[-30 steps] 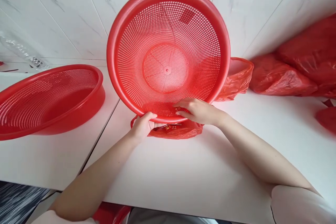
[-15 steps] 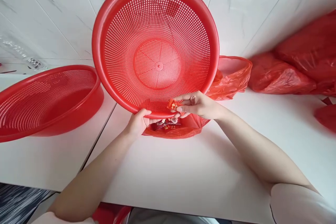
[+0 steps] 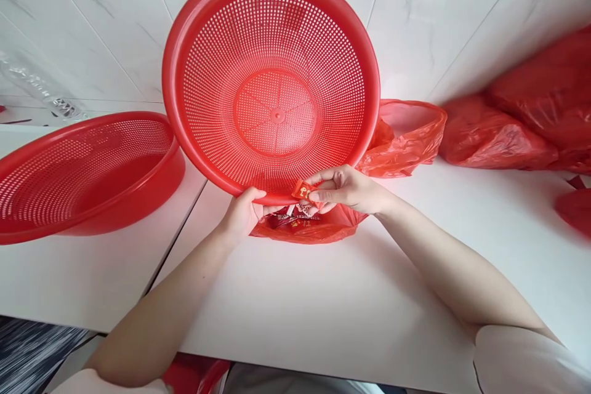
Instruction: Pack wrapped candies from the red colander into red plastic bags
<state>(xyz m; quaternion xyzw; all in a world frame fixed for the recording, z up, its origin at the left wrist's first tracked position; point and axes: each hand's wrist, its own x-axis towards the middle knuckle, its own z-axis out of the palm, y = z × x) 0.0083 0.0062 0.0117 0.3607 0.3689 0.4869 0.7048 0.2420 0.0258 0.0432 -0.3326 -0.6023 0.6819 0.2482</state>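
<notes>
Head view: nearest, part of a red thing (image 3: 189, 372) shows below the near edge of the white table (image 3: 286, 301). Both forearms reach in over that edge. The left hand (image 3: 240, 218) pinches the lower rim of a large basket, thumb on top and fingers beneath. The right hand (image 3: 353, 191) has its thumb and fingers closed on a small packet (image 3: 302, 191) just at the same rim. The packet is glossy red with yellow marks; whether the red piece under the thumb belongs to it is unclear. Beneath, well in from the table's near edge, lies an open red bag (image 3: 309, 234) with dark red, printed wrappers inside.

The basket (image 3: 173, 74) leans up over the bag, its mouth turned to the viewer. It is bright red plastic, with a thick, smooth rolled rim, fine square holes around the wall and a round base with a small knob in the middle. A darker square shows high on the mesh. To the left, across a seam in the table, sits a second red basket (image 3: 157, 197). Toward the table's far edge, another open bag (image 3: 406, 148) stands behind the basket's right side, with bulging red bags (image 3: 503, 141) farther right, by the white, grey-veined wall (image 3: 115, 12).
</notes>
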